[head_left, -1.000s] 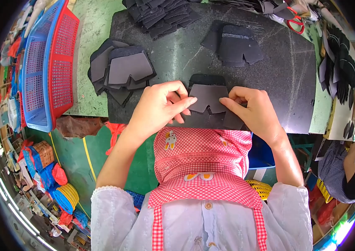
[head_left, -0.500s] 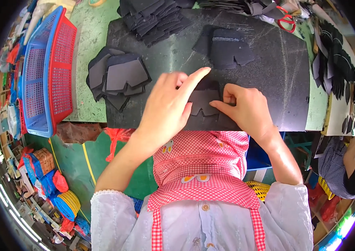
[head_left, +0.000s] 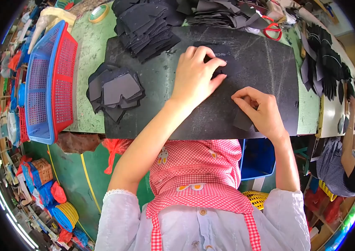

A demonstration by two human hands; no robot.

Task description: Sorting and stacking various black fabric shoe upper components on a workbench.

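My left hand (head_left: pixel 198 74) reaches over the dark cut pieces (head_left: pixel 213 48) on the black work mat (head_left: pixel 173 113), covering most of them. Its thumb and forefinger stand apart; whether they touch a piece is hard to see. My right hand (head_left: pixel 260 112) is closed, pinching a dark grey flat piece (head_left: pixel 242 121) near the mat's front edge. The piece looks like fabric or thin leather, partly hidden by the hand. Left of my left hand lies a loose pile of grey notched pieces (head_left: pixel 123 88).
Stacks of black cut pieces (head_left: pixel 146 31) lie at the back. Red-handled scissors (head_left: pixel 272 29) are at the back right, a tape roll (head_left: pixel 98 14) at the back left. Red and blue baskets (head_left: pixel 64 79) stand at the left. Black pieces (head_left: pixel 326 58) hang at the right, near another person (head_left: pixel 338 163).
My left hand has left the notched piece in front and moved away from me, over the far pieces. My right hand has shifted right with a dark grey piece.
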